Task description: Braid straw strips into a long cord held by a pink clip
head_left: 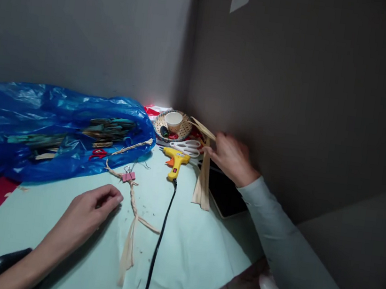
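My right hand [230, 156] reaches to the far right of the table and pinches a bundle of pale straw strips [203, 179] that hang down from its fingers. My left hand [90, 209] rests on the light green table cover [193, 253] with its fingers curled loosely, holding nothing. Just right of it lies a braided straw cord [133, 198] with a pink binder clip [128, 176] on it. A yellow glue gun [175, 160] with a black cable [158, 244] stands between the two hands. White scissors [189, 147] lie beside the right hand.
A large blue plastic bag [38, 129] with dark strips fills the back left. A woven round tray [172, 127] with a small cup [173, 121] sits in the corner. A dark tablet [225, 191] lies under the right wrist. Grey walls close off the back and right.
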Available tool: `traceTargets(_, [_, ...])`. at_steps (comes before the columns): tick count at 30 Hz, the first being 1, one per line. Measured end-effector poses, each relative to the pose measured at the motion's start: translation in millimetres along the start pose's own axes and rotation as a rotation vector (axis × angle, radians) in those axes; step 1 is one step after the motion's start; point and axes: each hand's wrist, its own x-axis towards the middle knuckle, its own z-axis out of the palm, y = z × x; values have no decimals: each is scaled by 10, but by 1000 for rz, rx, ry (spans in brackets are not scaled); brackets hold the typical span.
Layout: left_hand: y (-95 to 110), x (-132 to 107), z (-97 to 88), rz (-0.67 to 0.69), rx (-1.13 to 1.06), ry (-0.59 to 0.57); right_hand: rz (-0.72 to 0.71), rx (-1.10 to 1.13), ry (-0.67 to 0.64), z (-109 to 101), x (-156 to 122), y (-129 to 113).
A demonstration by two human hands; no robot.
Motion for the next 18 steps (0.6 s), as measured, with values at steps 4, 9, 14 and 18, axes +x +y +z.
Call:
traceTargets(4, [-22,-128,76,15,226,-77,-21,-24,32,30,-165,-250])
traceTargets(9, [99,-170,293,53,342,-75,-506,280,-352,122,-521,-705])
traceTargets(14, [73,-180,396,102,359,-82,-640,263,-578,332,-876,-962])
traceTargets(18, [112,-198,377,50,284,-67,-601,310,-615,396,-901,-959])
